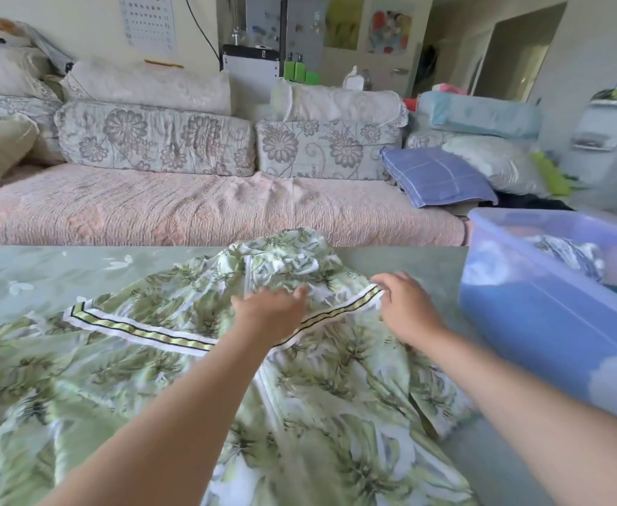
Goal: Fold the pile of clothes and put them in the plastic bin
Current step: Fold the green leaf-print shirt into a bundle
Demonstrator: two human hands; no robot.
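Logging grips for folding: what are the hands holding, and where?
The right hand pinches the leaf-print garment at the end of its striped band; the left hand only presses flat on the fabric.

A jacket (pixel 336 414) lies spread out on the table (pixel 25 272), close to the person. A band (pixel 135 330) runs across the jacket from left to right. The left hand (pixel 274 308) lies flat on the middle of the jacket, over the band. The right hand (pixel 405 304) is just to its right and touches the right end of the band. A bin (pixel 540 323) stands on the table to the right of the jacket, with clothes (pixel 570 253) in it. Behind the table is a sofa (pixel 153 213). Cushions (pixel 153 138) lean along its back, and a folded cloth (pixel 434 177) lies at its right end.
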